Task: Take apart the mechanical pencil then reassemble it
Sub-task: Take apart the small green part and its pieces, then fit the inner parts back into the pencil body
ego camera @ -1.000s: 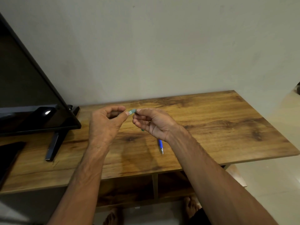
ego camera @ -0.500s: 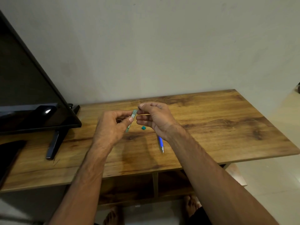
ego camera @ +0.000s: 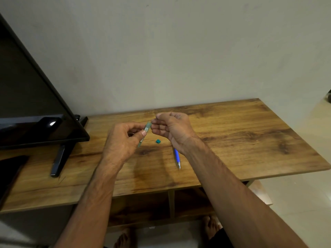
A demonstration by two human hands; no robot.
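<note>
pencil tipped up between both hands, its small cap off and lying on the table
nearest, bare feet show under the table; on its top a blue pen lies half hidden by the right wrist, and just beyond it the teal cap sits apart from both hands. above that, the left hand clamps thumb and fingers round the middle of the pale green pencil, and the right hand has its fingertips pinched together on the upper end. a second ago the pencil lay flatter, mostly buried in the hands; now it stands steeper and the right hand has lifted clear of the cap, so i judge another part is coming out at the top. whether anything small sits in that pinch is hidden. a tv is cut off at left.
</note>
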